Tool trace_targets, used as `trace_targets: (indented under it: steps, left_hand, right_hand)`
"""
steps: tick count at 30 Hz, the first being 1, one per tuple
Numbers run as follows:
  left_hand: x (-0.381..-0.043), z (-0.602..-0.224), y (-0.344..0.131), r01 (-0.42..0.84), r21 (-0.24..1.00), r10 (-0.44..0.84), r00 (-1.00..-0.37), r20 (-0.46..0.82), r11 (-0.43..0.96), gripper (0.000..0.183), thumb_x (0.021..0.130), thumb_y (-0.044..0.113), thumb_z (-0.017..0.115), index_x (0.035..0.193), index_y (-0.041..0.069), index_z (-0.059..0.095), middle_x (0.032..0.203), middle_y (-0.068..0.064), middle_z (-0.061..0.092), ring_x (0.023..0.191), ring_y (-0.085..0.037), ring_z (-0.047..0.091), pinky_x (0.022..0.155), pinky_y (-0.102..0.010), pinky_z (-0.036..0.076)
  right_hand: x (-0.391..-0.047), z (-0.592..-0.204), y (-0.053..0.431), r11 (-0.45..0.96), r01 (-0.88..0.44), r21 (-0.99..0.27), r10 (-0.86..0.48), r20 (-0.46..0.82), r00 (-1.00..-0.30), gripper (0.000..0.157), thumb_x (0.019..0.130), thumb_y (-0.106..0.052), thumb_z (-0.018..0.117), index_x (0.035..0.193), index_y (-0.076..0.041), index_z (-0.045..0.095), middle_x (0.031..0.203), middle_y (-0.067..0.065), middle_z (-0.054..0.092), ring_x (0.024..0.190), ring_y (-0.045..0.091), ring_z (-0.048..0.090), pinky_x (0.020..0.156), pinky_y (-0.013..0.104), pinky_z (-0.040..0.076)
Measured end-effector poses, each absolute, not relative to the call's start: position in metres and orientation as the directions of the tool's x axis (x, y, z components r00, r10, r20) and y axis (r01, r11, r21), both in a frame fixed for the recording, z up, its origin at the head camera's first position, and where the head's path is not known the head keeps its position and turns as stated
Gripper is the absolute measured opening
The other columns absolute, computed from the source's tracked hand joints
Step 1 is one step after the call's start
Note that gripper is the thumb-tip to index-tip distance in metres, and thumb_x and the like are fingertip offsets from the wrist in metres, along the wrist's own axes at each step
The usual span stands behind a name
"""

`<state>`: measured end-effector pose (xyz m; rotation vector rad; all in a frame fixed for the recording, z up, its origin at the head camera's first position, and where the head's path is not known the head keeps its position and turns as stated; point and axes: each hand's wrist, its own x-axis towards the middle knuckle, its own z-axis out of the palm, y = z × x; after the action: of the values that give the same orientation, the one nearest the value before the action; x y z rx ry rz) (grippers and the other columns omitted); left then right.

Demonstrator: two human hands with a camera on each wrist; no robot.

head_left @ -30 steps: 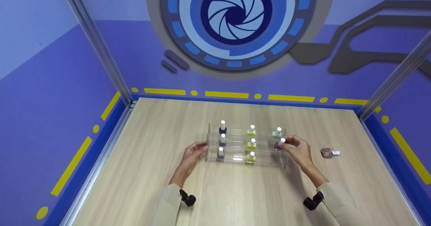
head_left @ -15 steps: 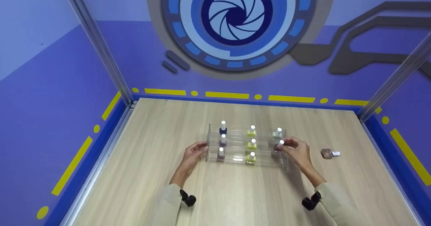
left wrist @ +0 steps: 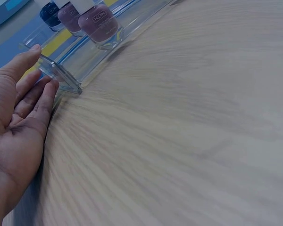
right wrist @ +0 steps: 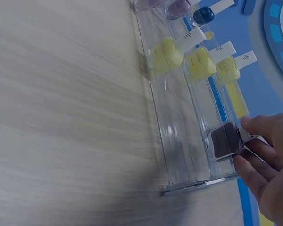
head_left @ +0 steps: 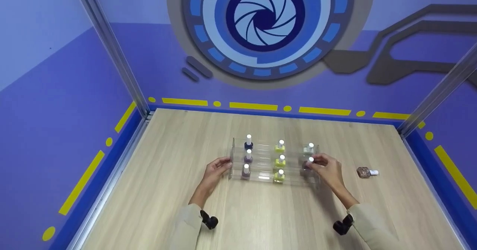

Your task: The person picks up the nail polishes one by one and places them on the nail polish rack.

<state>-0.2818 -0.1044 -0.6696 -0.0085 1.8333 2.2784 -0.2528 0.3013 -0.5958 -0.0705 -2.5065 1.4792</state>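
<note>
A clear stepped acrylic rack (head_left: 261, 176) stands mid-table, holding nail polish bottles upright on three tiers. My left hand (head_left: 213, 172) touches the rack's left end panel, fingers fairly straight. With thumb and fingers, my right hand (head_left: 329, 171) pinches the white cap of a dark purple nail polish bottle (right wrist: 225, 140). That bottle is at the middle tier's right end, in front of a pale bottle (head_left: 308, 150) on the back tier. Yellow bottles (head_left: 278, 177) form the central column. At the left are two mauve bottles (left wrist: 101, 23) and a dark blue one (left wrist: 50, 16).
A glittery brown nail polish bottle (head_left: 363, 172) lies on its side to the right of my right hand. The wooden table (head_left: 253, 220) is bounded by blue printed panels (head_left: 156, 63) at the back and sides, with metal posts (head_left: 111, 48) at the corners.
My right hand has lowered the dark purple bottle slightly, a little toward the front and left, at the middle tier. The left hand stays at the rack's left end.
</note>
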Motion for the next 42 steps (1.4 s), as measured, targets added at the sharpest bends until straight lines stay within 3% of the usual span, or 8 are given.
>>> trace_targets:
  steps: [10,16,20,25,31,35,38,42]
  left_hand:
    - [-0.282,-0.670,-0.105,-0.178,0.971,0.177,-0.973,-0.150,-0.160,0.048,0.097,0.025,0.072,0.136,0.000,0.059,0.139,-0.019,0.060,0.119,-0.013,0.062,0.109,-0.031,0.052]
    - [-0.280,-0.670,-0.104,-0.194,0.971,0.161,-0.972,-0.170,-0.141,0.049,0.097,0.025,0.072,0.137,0.000,0.059,0.138,-0.017,0.061,0.118,-0.012,0.063,0.108,-0.030,0.053]
    - [-0.281,-0.670,-0.104,-0.201,0.967,0.155,-0.972,-0.176,-0.158,0.048,0.097,0.021,0.072,0.137,-0.001,0.058,0.138,-0.018,0.061,0.117,-0.012,0.063,0.107,-0.029,0.053]
    - [-0.282,-0.671,-0.103,-0.191,0.971,0.148,-0.974,-0.169,-0.146,0.047,0.097,0.023,0.072,0.137,0.000,0.059,0.138,-0.016,0.061,0.118,-0.013,0.063,0.107,-0.029,0.054]
    - [-0.283,-0.672,-0.103,-0.192,0.971,0.148,-0.974,-0.171,-0.141,0.048,0.097,0.023,0.072,0.137,0.000,0.059,0.138,-0.018,0.061,0.117,-0.013,0.063,0.110,-0.034,0.052]
    - [-0.284,-0.672,-0.104,-0.189,0.973,0.149,-0.974,-0.168,-0.133,0.048,0.097,0.024,0.072,0.137,0.000,0.059,0.138,-0.017,0.061,0.116,-0.011,0.063,0.110,-0.034,0.052]
    - [-0.283,-0.672,-0.105,-0.179,0.973,0.156,-0.975,-0.157,-0.143,0.048,0.098,0.022,0.071,0.136,-0.002,0.058,0.137,-0.017,0.061,0.115,-0.010,0.062,0.108,-0.031,0.052]
    - [-0.282,-0.672,-0.104,-0.164,0.973,0.167,-0.976,-0.136,-0.163,0.047,0.097,0.020,0.071,0.136,-0.005,0.058,0.134,-0.017,0.062,0.113,-0.009,0.063,0.104,-0.026,0.053]
  right_hand:
    - [-0.246,-0.583,0.313,0.426,-0.109,-0.898,0.137,0.183,-0.974,0.026,0.083,-0.005,0.084,0.106,0.004,0.074,0.104,0.024,0.076,0.082,-0.001,0.069,0.074,0.011,0.057]
    - [-0.238,-0.574,0.344,0.361,-0.095,-0.928,0.159,0.162,-0.974,0.027,0.094,-0.003,0.072,0.115,0.013,0.067,0.105,0.028,0.074,0.079,0.000,0.071,0.070,0.020,0.063]
    - [-0.232,-0.571,0.374,0.379,-0.059,-0.923,0.202,0.145,-0.969,0.025,0.100,-0.005,0.064,0.117,0.012,0.066,0.101,0.014,0.078,0.080,-0.002,0.072,0.071,0.018,0.062]
    - [-0.228,-0.569,0.413,0.244,0.081,-0.966,0.331,0.004,-0.944,0.012,0.100,-0.007,0.063,0.104,-0.009,0.074,0.083,-0.012,0.077,0.071,-0.002,0.072,0.064,0.018,0.061]
    - [-0.220,-0.583,0.450,0.006,0.226,-0.974,0.458,-0.198,-0.867,0.032,0.100,-0.005,0.062,0.081,-0.029,0.072,0.071,-0.016,0.073,0.066,-0.001,0.070,0.064,0.017,0.061]
    - [-0.212,-0.598,0.464,-0.029,0.338,-0.941,0.521,-0.303,-0.798,0.014,0.103,-0.011,0.057,0.101,-0.013,0.071,0.067,-0.015,0.071,0.063,0.001,0.070,0.062,0.021,0.062]
    - [-0.209,-0.608,0.471,-0.011,0.410,-0.912,0.558,-0.345,-0.755,0.028,0.106,-0.015,0.051,0.123,0.005,0.058,0.063,-0.011,0.069,0.060,0.004,0.069,0.061,0.025,0.063]
    - [-0.209,-0.615,0.476,0.024,0.469,-0.883,0.576,-0.371,-0.728,0.035,0.106,-0.017,0.046,0.123,0.012,0.053,0.062,-0.008,0.066,0.058,0.004,0.068,0.062,0.025,0.063]
